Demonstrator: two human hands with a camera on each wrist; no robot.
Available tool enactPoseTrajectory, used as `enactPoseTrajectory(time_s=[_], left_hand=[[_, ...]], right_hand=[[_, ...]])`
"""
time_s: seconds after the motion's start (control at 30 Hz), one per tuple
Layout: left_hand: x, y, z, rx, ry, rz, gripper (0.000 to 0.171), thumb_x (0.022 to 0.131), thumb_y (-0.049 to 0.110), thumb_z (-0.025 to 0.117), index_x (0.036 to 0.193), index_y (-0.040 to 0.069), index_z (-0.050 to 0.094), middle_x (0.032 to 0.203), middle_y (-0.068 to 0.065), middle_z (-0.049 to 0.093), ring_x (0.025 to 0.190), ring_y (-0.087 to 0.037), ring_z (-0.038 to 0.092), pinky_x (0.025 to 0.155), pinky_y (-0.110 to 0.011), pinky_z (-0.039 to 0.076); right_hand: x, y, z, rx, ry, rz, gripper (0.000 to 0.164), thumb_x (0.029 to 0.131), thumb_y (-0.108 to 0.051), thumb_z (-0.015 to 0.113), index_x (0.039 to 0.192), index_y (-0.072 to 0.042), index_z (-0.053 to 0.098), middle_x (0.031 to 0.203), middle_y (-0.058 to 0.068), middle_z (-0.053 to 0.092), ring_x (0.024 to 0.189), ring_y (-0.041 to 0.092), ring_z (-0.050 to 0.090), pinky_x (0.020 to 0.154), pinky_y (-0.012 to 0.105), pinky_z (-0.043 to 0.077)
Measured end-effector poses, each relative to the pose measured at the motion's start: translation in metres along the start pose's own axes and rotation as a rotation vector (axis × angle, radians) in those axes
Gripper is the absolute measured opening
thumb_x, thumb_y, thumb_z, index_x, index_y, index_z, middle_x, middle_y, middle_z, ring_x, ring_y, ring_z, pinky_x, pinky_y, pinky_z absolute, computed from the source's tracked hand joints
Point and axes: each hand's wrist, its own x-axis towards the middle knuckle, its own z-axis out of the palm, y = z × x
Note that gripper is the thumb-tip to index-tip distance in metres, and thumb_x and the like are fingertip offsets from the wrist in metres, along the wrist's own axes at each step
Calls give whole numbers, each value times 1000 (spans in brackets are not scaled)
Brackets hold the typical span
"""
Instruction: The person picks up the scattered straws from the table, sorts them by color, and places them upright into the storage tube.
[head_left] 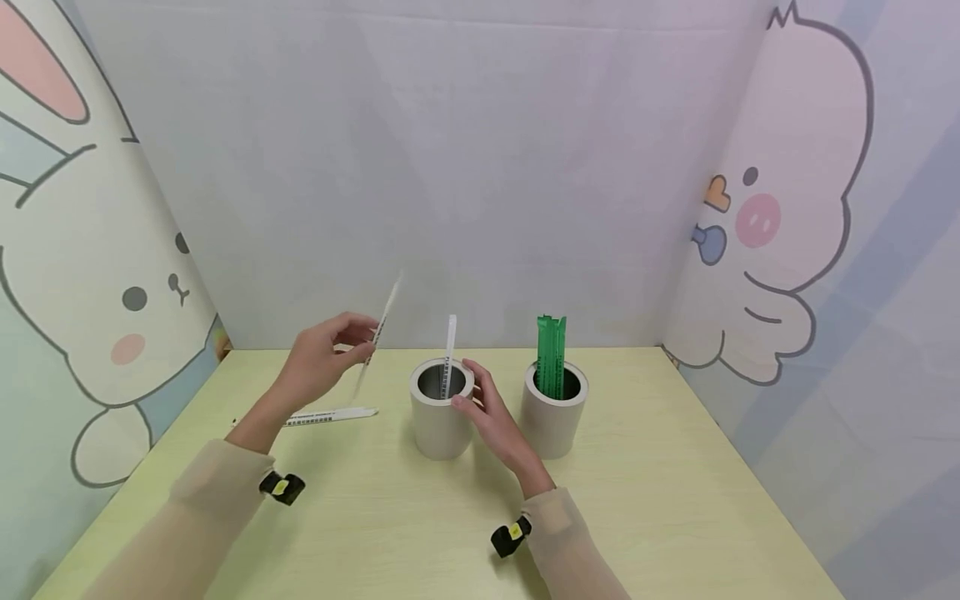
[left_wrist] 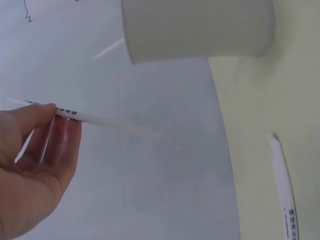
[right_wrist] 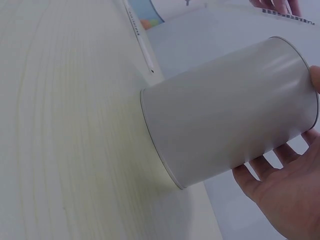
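Note:
My left hand [head_left: 322, 354] pinches a slim white wrapped stick with black print [left_wrist: 105, 121] between thumb and fingers, above the table and left of the cups. The stick slants, its upper end to the right. My right hand [head_left: 495, 417] holds the light grey cup [head_left: 441, 429] near its rim, thumb on the near side and fingers round the right side. This cup stands upright with one white stick [head_left: 450, 342] leaning in it. Below my left forearm lies more white wrapping with black print [head_left: 337, 415], partly hidden by the wrist.
A second grey cup [head_left: 551, 425] stands right of my right hand, holding a bundle of green wrapped sticks [head_left: 551, 354]. The pale wooden table [head_left: 660, 483] ends at a hanging cloth [head_left: 450, 167] at the back, with cartoon-printed cloth on both sides.

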Motion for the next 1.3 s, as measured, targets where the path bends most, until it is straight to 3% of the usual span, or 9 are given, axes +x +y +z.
enactPoseTrajectory(time_s=[0.13,0.27,0.4,0.6,0.83,1.07,1.3], left_hand=[[11,17,7,-158,46,-39,36,103,15,73,137,9,65,120,-10,72,107,-21,69,82,-21,61],[21,31,14,-330,86,-65,37,104,11,70,139,4,63,130,-17,66,111,-22,67,87,-27,63],[32,40,24,-492,132,-76,38,103,6,70,139,1,60,132,-17,64,109,-21,67,90,-32,63],[40,47,40,-638,198,-82,46,102,1,69,146,2,54,130,-15,61,110,-19,68,90,-30,63],[35,37,66,-621,233,-134,45,102,-2,68,145,4,54,134,-27,59,112,-26,68,89,-30,63],[22,22,92,-482,195,-159,44,101,2,70,143,9,57,130,-18,66,115,-31,68,88,-31,64],[14,18,103,-362,179,-177,41,101,8,72,140,13,60,125,-11,70,116,-28,71,98,-42,61]], right_hand=[[0,0,0,-7,-1,-12,65,111,-23,56,168,-25,25,172,6,29,157,35,30,128,59,27],[0,0,-1,-4,5,-13,65,111,-21,57,168,-24,25,172,7,29,158,36,30,128,60,27],[-1,0,0,7,14,-10,66,110,-21,58,168,-25,26,172,6,30,158,34,31,128,58,28],[0,-1,0,12,15,-12,66,110,-20,57,168,-24,26,172,6,29,157,34,31,127,58,28],[0,-2,0,6,0,2,66,111,-22,56,168,-25,24,173,5,28,158,35,30,126,61,30],[0,-1,0,-2,-5,-2,65,111,-22,55,168,-24,24,172,6,29,157,35,31,126,61,29],[1,-1,0,-8,-10,-2,64,112,-23,54,168,-25,24,172,7,28,157,36,30,126,62,29]])
